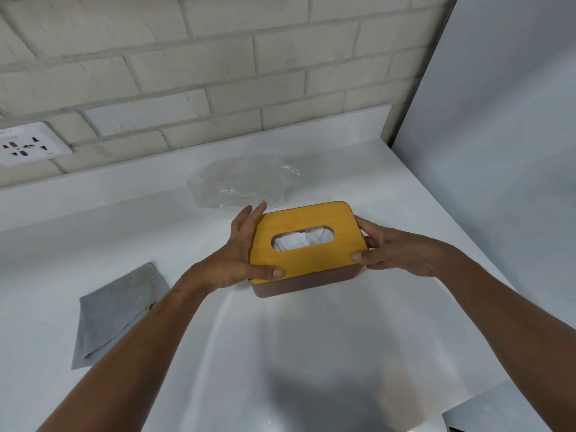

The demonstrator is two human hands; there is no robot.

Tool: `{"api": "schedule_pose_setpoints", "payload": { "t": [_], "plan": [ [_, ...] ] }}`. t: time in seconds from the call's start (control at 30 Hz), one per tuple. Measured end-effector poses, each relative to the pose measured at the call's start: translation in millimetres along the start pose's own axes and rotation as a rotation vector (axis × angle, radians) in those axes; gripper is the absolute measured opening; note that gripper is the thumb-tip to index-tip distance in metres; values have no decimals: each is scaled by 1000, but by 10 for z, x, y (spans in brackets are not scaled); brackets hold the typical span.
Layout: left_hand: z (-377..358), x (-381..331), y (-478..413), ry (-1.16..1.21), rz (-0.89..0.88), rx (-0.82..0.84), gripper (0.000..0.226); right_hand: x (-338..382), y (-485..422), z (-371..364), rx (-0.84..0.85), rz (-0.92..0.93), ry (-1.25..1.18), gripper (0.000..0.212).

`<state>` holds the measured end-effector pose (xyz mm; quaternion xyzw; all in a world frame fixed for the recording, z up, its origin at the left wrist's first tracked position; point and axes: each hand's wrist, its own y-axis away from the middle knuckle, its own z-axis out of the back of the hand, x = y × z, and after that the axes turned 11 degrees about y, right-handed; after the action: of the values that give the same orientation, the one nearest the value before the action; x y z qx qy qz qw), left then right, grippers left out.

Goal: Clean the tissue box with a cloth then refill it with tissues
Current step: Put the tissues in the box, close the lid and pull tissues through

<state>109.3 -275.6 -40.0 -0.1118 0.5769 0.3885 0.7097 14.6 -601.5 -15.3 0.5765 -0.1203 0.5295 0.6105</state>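
Head view: the tissue box [307, 254] sits on the white counter [124, 232], roughly in the middle, with both hands at its short ends. The left hand [240, 260] wraps the left end, thumb lying on the near corner of the yellow wooden lid [299, 260] and fingers [254, 213] extended up along the far edge. The right hand [389, 249] clasps the right end, thumb on the lid's near right corner. So both hands are closed on the lid and box, not merely resting nearby. White tissues [304, 241] show through the oval slot, and the brown base [305, 285] peeks out under the lid's near side.

The lid appears to be seating onto the base, which suggests the refill is nearly complete. To do this well, press evenly at both ends so the lid goes down flat rather than tilted; the near edge looks slightly overhung, so check that all 4 corners line up. Keep the top tissue centred under the slot so it is not trapped by the rim.

The grey cloth [115, 313] lies folded to the left, well apart from the box. A crumpled clear plastic wrapper [243, 182] lies behind the box, near the brick wall [218, 57].
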Motion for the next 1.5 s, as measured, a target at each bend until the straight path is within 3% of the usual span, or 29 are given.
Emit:
{"api": "schedule_pose_setpoints", "payload": {
  "t": [0.27, 0.5, 0.7, 0.8, 0.93, 1.0, 1.17, 1.33, 1.4, 1.5],
  "plan": [
    [33, -19, -25, -39, 39, 40, 140, 57, -29, 32, -27, -79, 39, 88],
    [43, -110, -82, -210, 106, -3, 162, 80, -24, 73, -34, -153, 14, 73],
    [50, -107, -104, -260, 100, -9, 156, 175, -66, 37, -78, -204, 97, 73],
    [182, -90, -85, -45, 118, 26, 143, 162, -11, 37, -84, -205, 117, 70],
    [293, 32, -12, 334, 93, -47, 91, 100, 53, 94, -125, -187, 54, 51],
    [285, 117, 1, 385, 86, -54, 82, 62, 39, 116, -179, -193, 38, 45],
    [310, 121, -4, 331, 90, -22, 65, 92, -45, 145, -153, -238, 66, 37],
    [393, 34, -28, 195, 89, -98, 100, 269, -70, 179, -241, -200, 216, 52],
    [361, -35, -48, 58, 21, -218, 85, 323, -116, 137, -437, -111, 319, 55],
    [191, -194, -77, -180, -206, -367, 47, 414, -191, 27, -708, 51, 514, 38]
  ]
}}
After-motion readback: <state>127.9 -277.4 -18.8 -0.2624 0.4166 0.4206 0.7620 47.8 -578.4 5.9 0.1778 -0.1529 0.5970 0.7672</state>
